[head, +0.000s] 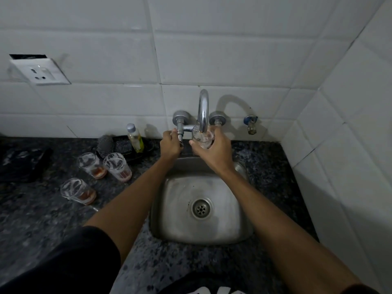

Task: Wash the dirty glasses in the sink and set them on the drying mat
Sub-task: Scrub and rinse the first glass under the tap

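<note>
My right hand (214, 152) grips a clear glass (201, 136) and holds it under the spout of the chrome tap (203, 109), above the back of the steel sink (169, 211). My left hand (169, 144) is curled round the tap's left valve handle (180, 135). Three dirty glasses with foam and reddish dregs stand on the dark counter left of the sink: one (91, 165), a second (117, 166) beside it, and a third (77, 190) nearer me. A dark mat (23, 164) lies at the far left.
Behind the glasses a black tray holds a scrubber (105, 144), a dark sponge (123, 146) and a small bottle of yellowish liquid (134, 137). A wall socket (40, 71) is up left. A second small tap (251, 124) sticks out of the tiled wall at right.
</note>
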